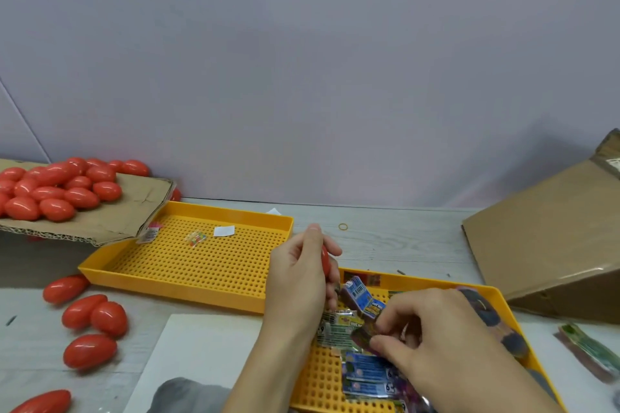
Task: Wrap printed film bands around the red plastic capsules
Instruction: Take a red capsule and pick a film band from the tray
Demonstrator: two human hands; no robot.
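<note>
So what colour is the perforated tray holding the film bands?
Yellow perforated plastic tray, seen in the head view.

The left hand [302,282] is raised with fingers curled round a capsule [324,260], thumb pointing up. The right hand [432,339] lies lower, palm down, fingertips pinching a band [364,337].

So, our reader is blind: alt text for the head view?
Left hand holds a red capsule while right hand picks a film band from a yellow tray. More capsules lie on cardboard at left.
</note>
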